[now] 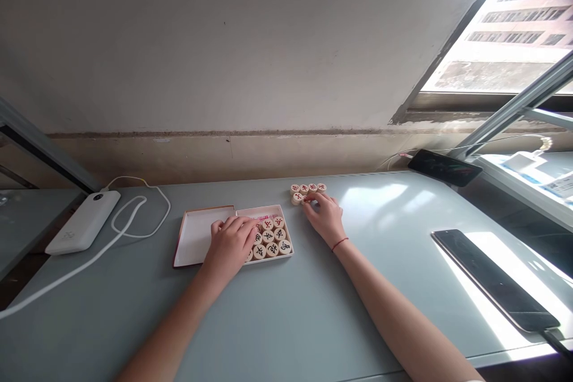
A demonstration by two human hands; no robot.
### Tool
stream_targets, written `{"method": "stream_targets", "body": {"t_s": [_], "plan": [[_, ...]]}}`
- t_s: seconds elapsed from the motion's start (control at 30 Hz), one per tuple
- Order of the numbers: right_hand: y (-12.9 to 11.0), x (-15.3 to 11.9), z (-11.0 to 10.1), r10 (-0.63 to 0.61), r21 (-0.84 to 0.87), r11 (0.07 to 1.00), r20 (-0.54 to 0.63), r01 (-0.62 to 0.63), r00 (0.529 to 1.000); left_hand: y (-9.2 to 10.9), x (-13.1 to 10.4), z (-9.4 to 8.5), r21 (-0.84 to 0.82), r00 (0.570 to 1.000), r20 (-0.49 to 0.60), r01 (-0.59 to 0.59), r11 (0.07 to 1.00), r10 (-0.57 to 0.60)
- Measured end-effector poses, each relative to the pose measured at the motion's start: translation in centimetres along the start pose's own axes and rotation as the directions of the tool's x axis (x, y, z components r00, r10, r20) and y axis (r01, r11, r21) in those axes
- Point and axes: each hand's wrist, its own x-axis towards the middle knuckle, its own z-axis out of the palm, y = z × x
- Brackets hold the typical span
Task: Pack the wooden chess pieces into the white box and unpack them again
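My left hand [230, 245] lies over the middle of an opened white box [290, 255], fingers stretched out and their tips touching the round Chinese chess pieces inside. Several pieces with red or black characters, such as a black-marked piece [272, 249], sit in rows there; my hand covers others. Its thumb is largely hidden. To the right of the box, my right hand [326, 215] pinches a Chinese chess piece [305, 198], mostly covered by the fingers. Directly beside it is another red-marked piece [298, 197], in front of a back row of pieces [313, 188].
The box's lid [197, 236] lies open at its left. A white power bank [83, 221] with a white cable [85, 265] is at far left. A phone [495, 280] lies at right, and another dark phone [443, 167] leans near the wall on the grey table [277, 322].
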Motion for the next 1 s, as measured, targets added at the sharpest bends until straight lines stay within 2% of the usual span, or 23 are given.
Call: {"method": "stream_targets", "body": {"t_s": [0.17,0.23,0.3,0.37,0.43,0.47,0.57,0.67,0.77,0.87,0.9,1.0], "plan": [[0.0,-0.1,0.2,0.008,0.003,1.000,-0.025,-0.008,1.000,-0.1,0.4,0.3,-0.041,1.000,0.010,0.001,0.999,0.000],[-0.3,-0.1,0.1,-0.022,0.012,1.000,-0.080,0.023,0.997,-0.2,0.7,0.7,-0.083,1.000,-0.004,0.008,0.997,-0.008],[-0.9,-0.3,-0.1,-0.142,0.056,0.987,-0.155,0.152,0.978,-0.3,0.9,0.9,-0.122,0.999,-0.030,0.012,0.992,-0.015],[-2.0,-0.8,-0.5,-0.323,0.131,0.928,-0.184,0.349,0.928,-0.3,1.0,0.9,-0.140,0.998,-0.062,0.010,0.990,-0.019],[-3.6,-1.9,-0.9,-0.479,0.229,0.838,-0.127,0.495,0.869,-0.2,1.0,0.6,-0.172,0.993,-0.118,0.000,0.985,-0.021],[-4.4,-2.5,-1.1,-0.529,0.279,0.802,-0.080,0.529,0.845,-0.1,1.0,0.4,-0.209,0.988,-0.156,-0.013,0.978,-0.021],[-6.7,-4.4,-1.6,-0.578,0.424,0.748,0.037,0.511,0.815,0.6,0.7,-0.1,-0.353,0.968,-0.249,-0.066,0.933,-0.025],[-7.5,-4.9,-1.9,-0.533,0.542,0.751,0.162,0.377,0.830,1.2,0.3,-0.3,-0.427,0.968,-0.249,-0.075,0.901,-0.038],[-6.2,-3.4,-2.0,-0.391,0.556,0.806,0.243,0.203,0.888,1.3,0.1,-0.2,-0.433,0.974,-0.220,-0.044,0.900,-0.058],[-3.2,-0.9,-2.0,-0.139,0.473,0.880,0.192,0.033,0.972,1.1,0.0,-0.2,-0.435,0.983,-0.174,-0.018,0.900,-0.064],[-2.2,-0.1,-2.0,-0.047,0.420,0.907,0.169,-0.029,0.984,1.0,0.0,-0.2,-0.439,0.985,-0.159,-0.014,0.898,-0.062],[0.2,1.4,-1.7,0.054,0.346,0.933,0.139,-0.100,0.989,0.7,-0.1,-0.1,-0.440,0.989,-0.134,-0.008,0.898,-0.057]]}}
